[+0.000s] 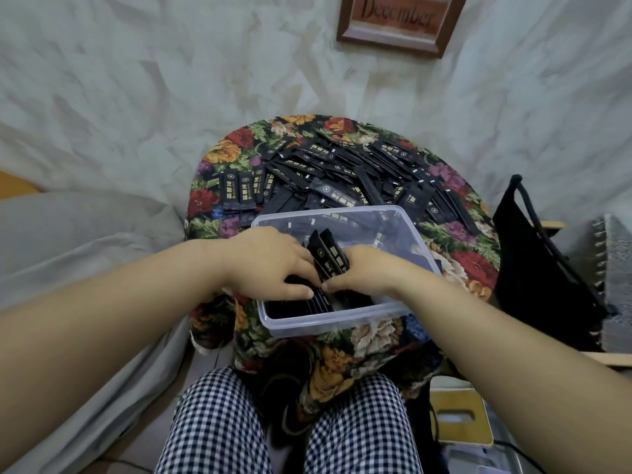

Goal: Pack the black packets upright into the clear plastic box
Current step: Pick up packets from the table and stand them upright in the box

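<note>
Head view. Clear plastic box [325, 325] sits on the near part of a round desk covered with a flowered cloth [473, 265]. Both hands are inside the box. Left hand [270, 265] comes in over the box's left rim, fingers curled down against the left side of two packets [328, 256]. Right hand [364, 271] comes in over the near right rim, fingers curled against the packets' right side. The two packets are pinched between the hands, standing on end and leaning a little left, roughly mid-box; the thumbs nearly meet below them. A row of packets [301, 304] stands on edge in the box's near left corner, under the left thumb. What lies on the box floor under the right hand, cannot tell. Loose pile of packets [342, 172] lies flat on the desk just beyond the box's far rim, some touching it. Black bag [533, 261] right of the box, off the desk. Framed "December" sign [400, 18] on the wall beyond the box. Checked trousers [212, 422] below the box.
</note>
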